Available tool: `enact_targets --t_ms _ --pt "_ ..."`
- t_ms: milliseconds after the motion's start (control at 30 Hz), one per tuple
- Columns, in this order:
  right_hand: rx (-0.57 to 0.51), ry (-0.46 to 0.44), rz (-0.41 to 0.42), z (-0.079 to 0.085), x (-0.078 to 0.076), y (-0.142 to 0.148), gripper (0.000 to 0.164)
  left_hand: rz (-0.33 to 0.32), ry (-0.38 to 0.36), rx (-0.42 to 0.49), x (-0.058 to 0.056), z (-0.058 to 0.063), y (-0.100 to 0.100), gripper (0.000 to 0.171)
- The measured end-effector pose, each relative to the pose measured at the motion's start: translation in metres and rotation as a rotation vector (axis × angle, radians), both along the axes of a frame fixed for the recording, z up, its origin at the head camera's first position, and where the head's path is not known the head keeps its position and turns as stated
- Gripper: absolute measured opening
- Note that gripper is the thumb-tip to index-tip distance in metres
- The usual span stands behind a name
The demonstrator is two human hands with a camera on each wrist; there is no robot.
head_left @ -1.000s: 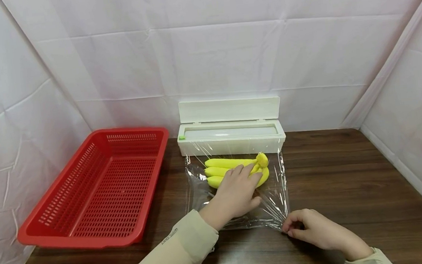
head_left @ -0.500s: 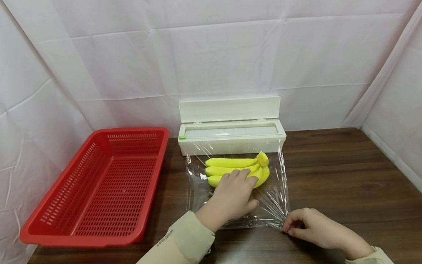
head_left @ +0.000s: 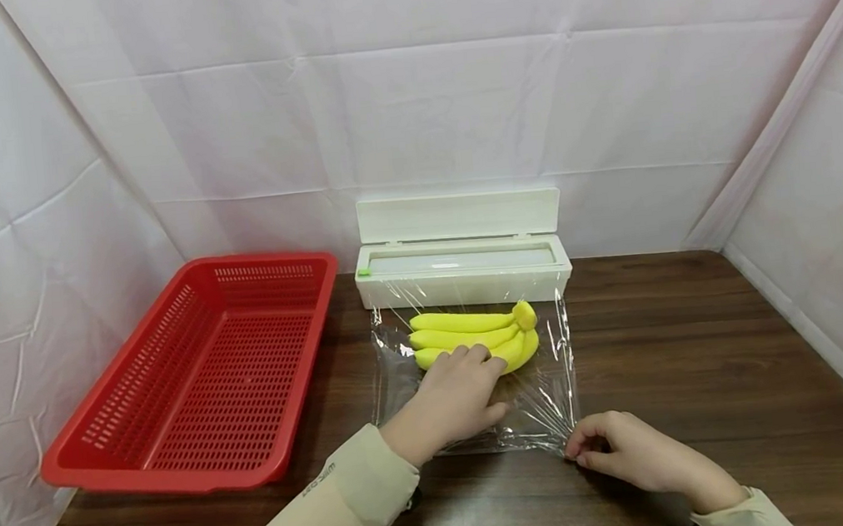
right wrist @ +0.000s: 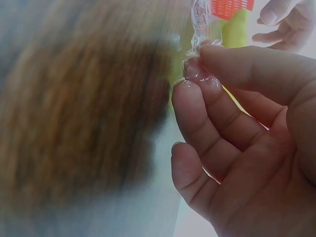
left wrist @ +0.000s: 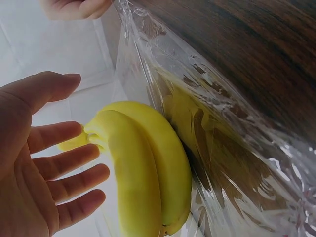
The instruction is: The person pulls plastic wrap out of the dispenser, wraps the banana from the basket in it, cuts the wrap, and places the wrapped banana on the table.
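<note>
A bunch of yellow bananas lies on clear cling film, which stretches forward from a white cling film dispenser with its lid raised. My left hand is over the near side of the bunch, fingertips overlapping the closest banana in the head view. Its fingers are extended and spread beside the bananas in the left wrist view. At the film's near right corner, my right hand pinches the gathered film between thumb and fingertips.
To the left stands a red plastic basket with slotted walls and floor. The dark wooden table extends to the right. White cloth surrounds the back and sides, and a small green slider sits on the dispenser's left end.
My left hand has drawn back toward the near left, uncovering more of the bananas. The right hand keeps its pinch on the film corner almost unmoved.
</note>
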State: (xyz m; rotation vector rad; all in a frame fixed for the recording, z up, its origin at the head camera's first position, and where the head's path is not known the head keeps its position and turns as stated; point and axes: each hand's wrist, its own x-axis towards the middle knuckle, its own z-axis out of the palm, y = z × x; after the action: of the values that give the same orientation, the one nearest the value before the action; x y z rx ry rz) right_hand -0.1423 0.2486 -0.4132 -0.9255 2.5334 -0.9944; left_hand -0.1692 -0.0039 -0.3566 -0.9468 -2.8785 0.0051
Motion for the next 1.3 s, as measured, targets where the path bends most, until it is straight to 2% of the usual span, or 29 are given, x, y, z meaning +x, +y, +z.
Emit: enact_targets --t_ms 200,433,700,900,1067,1300 --pt "-0.003 -0.001 0.003 -0.001 0.0 0.0 0.007 -0.011 -0.013 -0.013 -0.001 0.0 -0.005 0.038" --pt "-0.002 -0.005 0.0 -0.001 0.0 0.0 0.007 0.006 -0.086 -0.037 -0.002 0.0 -0.006 0.037" --pt "0.008 0.036 -0.003 -0.002 0.0 0.001 0.007 0.016 -0.125 -0.073 0.001 -0.001 -0.01 0.035" --pt "0.01 0.048 0.003 -0.002 -0.001 0.001 0.007 0.042 -0.182 -0.073 0.003 0.001 -0.014 0.025" --pt "0.004 0.041 0.007 -0.002 -0.001 0.001 0.007 0.06 -0.233 -0.083 0.003 -0.001 -0.018 0.025" --pt "-0.001 0.041 0.006 -0.001 -0.001 0.001 0.007 0.117 -0.304 -0.098 0.005 -0.004 -0.023 0.025"
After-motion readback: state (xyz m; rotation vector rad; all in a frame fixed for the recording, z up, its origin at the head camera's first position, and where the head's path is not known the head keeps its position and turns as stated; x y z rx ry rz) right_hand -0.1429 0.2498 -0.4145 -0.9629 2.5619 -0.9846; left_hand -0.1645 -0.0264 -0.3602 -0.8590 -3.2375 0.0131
